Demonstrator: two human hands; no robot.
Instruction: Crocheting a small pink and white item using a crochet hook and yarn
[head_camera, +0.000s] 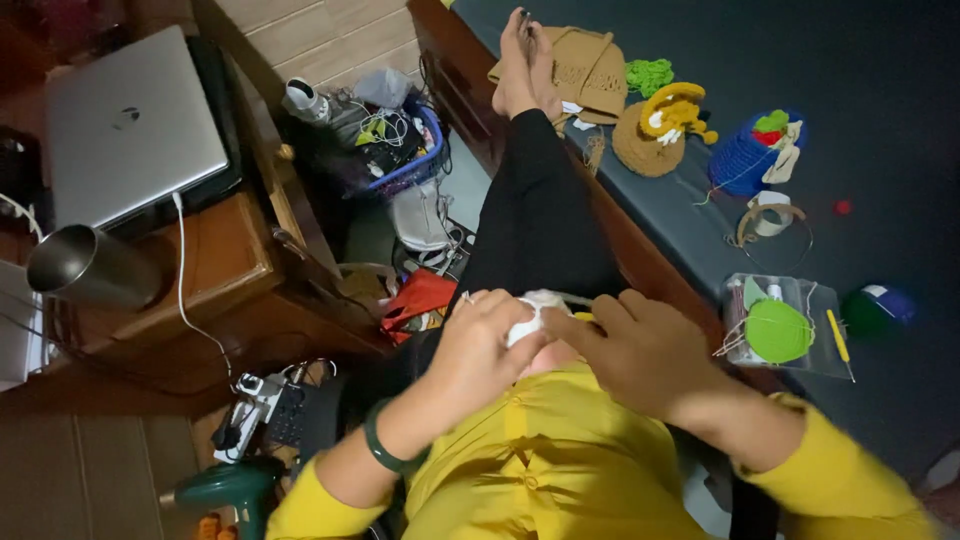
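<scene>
While fingers pinch white crochet piece (532, 312), bed edge (640, 250) close

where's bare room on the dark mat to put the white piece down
Bare mat lies past the blue ball, along the top right, and below the clear box toward the right sleeve. It is crowded from the tan pieces to the box. Both hands hold the white piece.

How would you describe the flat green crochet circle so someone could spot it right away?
Start at the dark mattress on the person's right. Near its front edge lies a clear plastic box, and the green circle rests on it. Unlike the nearby blue yarn ball, it is flat and bright green.
</scene>
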